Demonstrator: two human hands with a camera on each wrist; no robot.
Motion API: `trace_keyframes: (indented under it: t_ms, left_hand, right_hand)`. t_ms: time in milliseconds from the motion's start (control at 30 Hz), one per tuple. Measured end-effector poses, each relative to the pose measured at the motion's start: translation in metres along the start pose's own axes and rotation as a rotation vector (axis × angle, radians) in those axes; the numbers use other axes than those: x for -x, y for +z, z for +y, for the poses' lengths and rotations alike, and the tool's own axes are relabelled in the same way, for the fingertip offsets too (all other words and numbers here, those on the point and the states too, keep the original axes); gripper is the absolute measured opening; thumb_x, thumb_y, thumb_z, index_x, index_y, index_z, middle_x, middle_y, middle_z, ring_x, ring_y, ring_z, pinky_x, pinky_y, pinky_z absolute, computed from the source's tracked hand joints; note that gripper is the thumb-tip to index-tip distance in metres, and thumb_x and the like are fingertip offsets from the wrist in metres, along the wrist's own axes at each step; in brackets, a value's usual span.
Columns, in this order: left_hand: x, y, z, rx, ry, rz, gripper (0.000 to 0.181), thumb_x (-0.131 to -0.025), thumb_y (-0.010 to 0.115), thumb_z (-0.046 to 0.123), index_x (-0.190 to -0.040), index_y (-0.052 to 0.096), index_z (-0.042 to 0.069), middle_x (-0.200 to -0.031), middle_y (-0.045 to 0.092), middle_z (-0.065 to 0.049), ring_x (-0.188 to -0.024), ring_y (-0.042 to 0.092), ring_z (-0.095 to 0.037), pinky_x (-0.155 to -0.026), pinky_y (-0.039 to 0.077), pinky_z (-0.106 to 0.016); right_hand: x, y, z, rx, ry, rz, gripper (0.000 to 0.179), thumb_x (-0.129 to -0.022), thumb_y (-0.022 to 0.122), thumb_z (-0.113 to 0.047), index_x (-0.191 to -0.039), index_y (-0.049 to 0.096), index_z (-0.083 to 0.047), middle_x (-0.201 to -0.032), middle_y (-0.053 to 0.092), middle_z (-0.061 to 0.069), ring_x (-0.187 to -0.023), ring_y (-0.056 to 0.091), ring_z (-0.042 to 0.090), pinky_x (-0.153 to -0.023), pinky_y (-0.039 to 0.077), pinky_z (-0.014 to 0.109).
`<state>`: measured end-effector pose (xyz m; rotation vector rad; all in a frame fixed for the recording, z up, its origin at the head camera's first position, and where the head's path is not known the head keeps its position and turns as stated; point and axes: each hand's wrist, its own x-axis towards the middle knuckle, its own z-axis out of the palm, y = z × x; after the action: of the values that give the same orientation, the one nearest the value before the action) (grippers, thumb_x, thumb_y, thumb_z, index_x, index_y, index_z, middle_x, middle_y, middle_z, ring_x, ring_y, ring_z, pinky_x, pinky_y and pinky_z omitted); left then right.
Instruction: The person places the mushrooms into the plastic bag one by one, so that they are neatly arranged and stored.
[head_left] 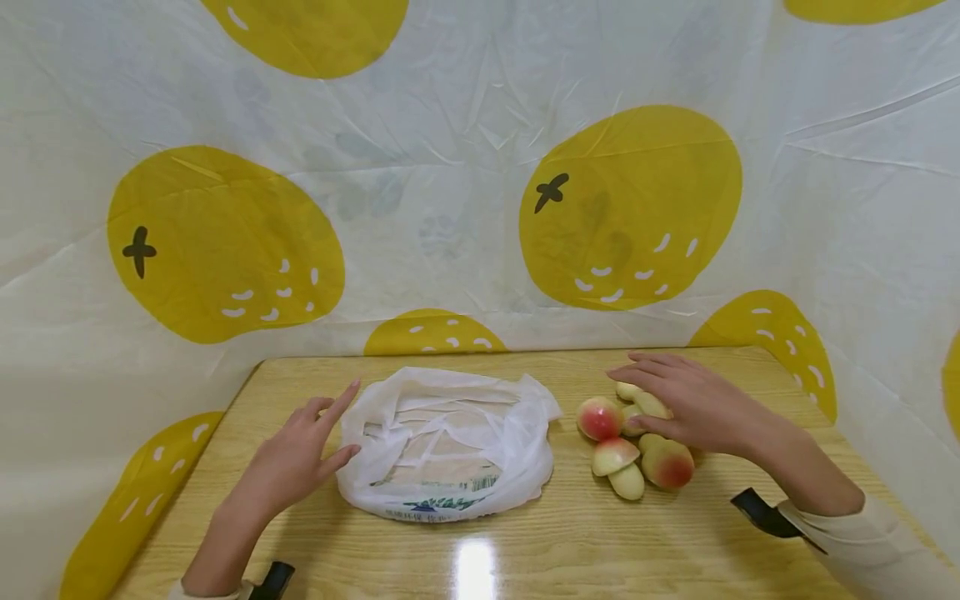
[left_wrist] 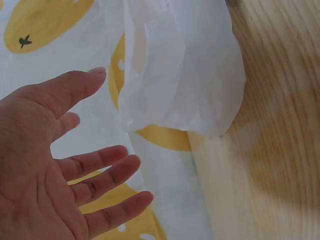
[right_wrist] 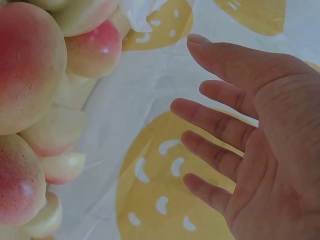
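Note:
A white plastic bag (head_left: 450,442) with green print lies on the wooden table, its mouth spread wide. My left hand (head_left: 288,458) is beside the bag's left side, fingers spread and holding nothing; the left wrist view shows the palm (left_wrist: 35,190) facing the bag (left_wrist: 185,70). To the right of the bag sits a cluster of several pale yellow toy mushrooms with pink-red caps, among them one lying on its side (head_left: 621,467). Over the back of this cluster my right hand (head_left: 690,408) hovers, its fingers loosely extended and its palm bare. It hides part of the mushrooms.
The wooden table (head_left: 570,550) ends at the back against a hanging white cloth (head_left: 435,208) printed with yellow fruit, which also runs along both sides. Black straps (head_left: 765,512) sit at both wrists. Bare tabletop separates the bag from the mushrooms.

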<state>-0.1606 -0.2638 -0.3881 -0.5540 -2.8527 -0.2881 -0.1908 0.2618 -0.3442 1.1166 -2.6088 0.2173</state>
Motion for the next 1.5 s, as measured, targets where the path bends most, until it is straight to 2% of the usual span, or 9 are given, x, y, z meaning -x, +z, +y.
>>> trace_keyframes:
  t_ms: [167, 300, 433, 567, 767, 933, 1100, 1500]
  left_hand:
    - [0.000, 0.002, -0.007, 0.145, -0.032, -0.088, 0.080, -0.091, 0.076, 0.033, -0.159, 0.037, 0.018, -0.125, 0.059, -0.023, -0.104, 0.062, -0.036, -0.072, 0.055, -0.048]
    - [0.000, 0.003, -0.008, 0.267, -0.067, -0.160, 0.072, -0.093, 0.074, 0.037, -0.155, 0.044, 0.016, -0.127, 0.058, -0.019, -0.106, 0.061, -0.033, -0.081, 0.053, -0.048]
    - [-0.002, 0.005, -0.008, 0.322, -0.112, -0.187, 0.067, -0.093, 0.073, 0.039, -0.151, 0.051, 0.015, -0.123, 0.058, -0.014, -0.108, 0.060, -0.032, -0.081, 0.052, -0.045]
    - [-0.005, 0.009, -0.006, 0.338, -0.148, -0.184, 0.065, -0.090, 0.077, 0.036, -0.146, 0.055, 0.010, -0.114, 0.059, -0.012, -0.105, 0.059, -0.031, -0.079, 0.052, -0.042]
    - [-0.010, 0.016, -0.005, 0.328, -0.189, -0.192, 0.067, -0.086, 0.081, 0.031, -0.144, 0.057, 0.008, -0.105, 0.059, -0.008, -0.096, 0.057, -0.025, -0.076, 0.049, -0.038]
    - [-0.011, 0.021, -0.006, 0.294, -0.187, -0.171, 0.066, -0.083, 0.085, 0.027, -0.137, 0.060, -0.001, -0.101, 0.061, -0.007, -0.092, 0.057, -0.023, -0.075, 0.049, -0.038]
    - [-0.012, 0.022, -0.006, 0.283, -0.182, -0.158, 0.064, -0.080, 0.086, 0.024, -0.131, 0.062, -0.007, -0.096, 0.061, -0.007, -0.088, 0.056, -0.023, -0.075, 0.048, -0.038]
    - [-0.011, 0.021, -0.006, 0.300, -0.186, -0.170, 0.064, -0.080, 0.087, 0.025, -0.130, 0.064, -0.007, -0.101, 0.063, -0.008, -0.091, 0.058, -0.023, -0.075, 0.050, -0.038]
  right_hand:
    - [0.002, -0.003, 0.001, -0.014, 0.030, -0.047, 0.057, -0.087, 0.080, -0.034, -0.138, 0.063, -0.016, -0.138, 0.063, 0.004, -0.133, 0.051, 0.039, -0.102, 0.044, 0.061]
    - [0.002, -0.005, 0.000, -0.026, 0.035, -0.064, 0.055, -0.088, 0.079, -0.037, -0.137, 0.063, -0.017, -0.138, 0.063, 0.005, -0.134, 0.050, 0.038, -0.102, 0.044, 0.061]
    - [0.001, -0.007, -0.001, -0.025, 0.024, -0.066, 0.054, -0.088, 0.078, -0.038, -0.136, 0.064, -0.018, -0.137, 0.063, 0.005, -0.133, 0.051, 0.038, -0.102, 0.044, 0.061]
    - [0.000, -0.009, -0.001, -0.020, 0.015, -0.075, 0.054, -0.088, 0.078, -0.038, -0.135, 0.065, -0.017, -0.137, 0.064, 0.006, -0.131, 0.053, 0.038, -0.101, 0.044, 0.061]
    - [-0.001, -0.010, 0.001, -0.018, 0.006, -0.094, 0.059, -0.086, 0.081, -0.030, -0.139, 0.061, -0.014, -0.137, 0.062, 0.016, -0.126, 0.056, 0.041, -0.098, 0.046, 0.061]
    - [-0.002, -0.010, 0.003, -0.014, -0.013, -0.100, 0.061, -0.084, 0.083, -0.020, -0.140, 0.060, -0.012, -0.136, 0.062, 0.018, -0.123, 0.058, 0.041, -0.096, 0.048, 0.060]
    - [-0.004, -0.009, 0.005, -0.027, -0.018, -0.132, 0.062, -0.084, 0.082, -0.017, -0.142, 0.059, -0.013, -0.136, 0.062, 0.018, -0.123, 0.058, 0.040, -0.096, 0.049, 0.059]
    - [-0.008, -0.004, 0.010, -0.070, -0.072, -0.187, 0.060, -0.086, 0.081, -0.014, -0.142, 0.060, -0.017, -0.137, 0.061, 0.015, -0.125, 0.058, 0.038, -0.095, 0.050, 0.058]
